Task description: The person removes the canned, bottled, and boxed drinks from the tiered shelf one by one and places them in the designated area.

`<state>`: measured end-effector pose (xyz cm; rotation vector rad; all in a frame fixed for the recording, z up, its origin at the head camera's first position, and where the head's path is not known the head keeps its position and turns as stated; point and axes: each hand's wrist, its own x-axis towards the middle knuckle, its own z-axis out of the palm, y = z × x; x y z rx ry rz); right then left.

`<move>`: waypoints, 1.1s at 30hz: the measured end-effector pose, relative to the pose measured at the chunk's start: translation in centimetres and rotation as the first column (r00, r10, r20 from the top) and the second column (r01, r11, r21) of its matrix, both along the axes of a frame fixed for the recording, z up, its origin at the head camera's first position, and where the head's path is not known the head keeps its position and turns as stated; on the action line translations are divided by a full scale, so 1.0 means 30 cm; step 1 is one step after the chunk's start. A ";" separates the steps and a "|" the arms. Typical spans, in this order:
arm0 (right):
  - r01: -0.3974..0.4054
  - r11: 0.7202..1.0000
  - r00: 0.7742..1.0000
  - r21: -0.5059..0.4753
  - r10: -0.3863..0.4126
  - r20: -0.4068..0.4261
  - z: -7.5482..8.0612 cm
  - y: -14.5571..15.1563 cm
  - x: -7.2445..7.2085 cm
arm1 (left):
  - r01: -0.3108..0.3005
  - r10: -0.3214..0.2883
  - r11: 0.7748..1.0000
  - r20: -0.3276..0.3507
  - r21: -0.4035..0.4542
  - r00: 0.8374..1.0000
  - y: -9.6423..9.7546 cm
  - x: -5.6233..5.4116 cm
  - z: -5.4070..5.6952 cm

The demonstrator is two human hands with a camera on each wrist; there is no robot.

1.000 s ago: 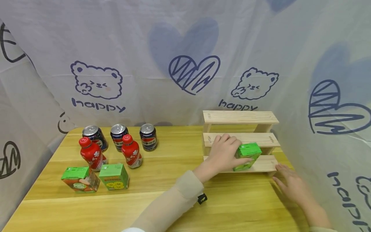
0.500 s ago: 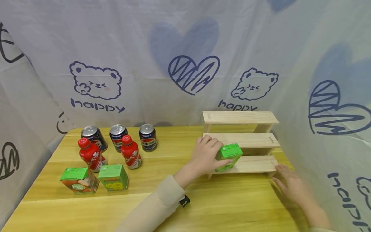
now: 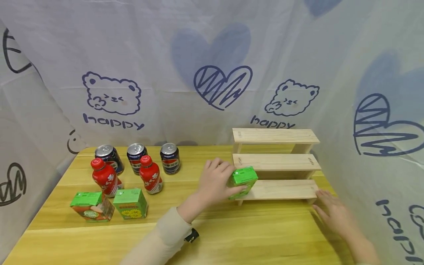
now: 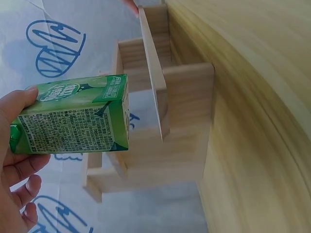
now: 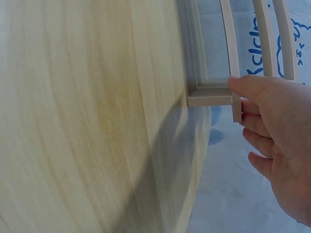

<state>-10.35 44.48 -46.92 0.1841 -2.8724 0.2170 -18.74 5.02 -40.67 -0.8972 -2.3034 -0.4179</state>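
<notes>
My left hand (image 3: 214, 182) grips a green juice box (image 3: 244, 176) between thumb and fingers, at the left end of a three-tier wooden shelf (image 3: 278, 189). In the left wrist view the juice box (image 4: 73, 121) lies sideways across the picture, its printed text panel facing the camera, apart from the planks behind it. At the shelf's other end my right hand (image 3: 336, 211) holds the end of the lowest plank. The right wrist view shows that hand (image 5: 286, 131) with its thumb on the plank's edge and the other fingers curled behind the end.
On the table's left stand dark soda cans (image 3: 170, 160), red bottles (image 3: 150, 176) and two more juice boxes, one with a yellow flower (image 3: 130, 204) and one with a reddish front (image 3: 91, 209). A printed white curtain (image 3: 159, 55) hangs behind and along the sides.
My left hand has carried the juice box leftward, from in front of the shelf's right half to its left end. The right hand stays at the lowest plank's end.
</notes>
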 end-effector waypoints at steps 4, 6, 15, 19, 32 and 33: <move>-0.003 1.000 1.000 0.004 0.003 -0.007 -0.005 0.005 -0.001 | -0.016 0.016 1.000 -0.008 -0.004 1.000 -0.051 0.008 0.008; -0.005 1.000 1.000 0.006 0.005 -0.013 -0.008 0.006 -0.002 | -0.019 0.018 1.000 -0.026 -0.004 0.999 -0.076 0.011 0.010; -0.004 1.000 0.999 0.018 0.004 -0.038 -0.016 0.010 -0.001 | -0.027 0.026 1.000 -0.122 -0.008 0.992 -0.192 0.027 0.014; -0.005 1.000 0.999 0.013 0.006 -0.036 -0.011 0.008 -0.001 | -0.045 0.041 0.999 -0.144 -0.027 0.989 -0.249 0.039 0.016; 0.001 1.000 1.000 0.006 -0.001 -0.025 -0.011 0.004 0.000 | -0.079 0.057 0.990 -0.184 -0.115 0.981 -0.400 0.051 -0.023; -0.002 1.000 1.000 0.006 0.003 -0.031 -0.012 0.004 0.000 | -0.084 0.061 0.989 -0.178 -0.123 0.982 -0.409 0.052 -0.026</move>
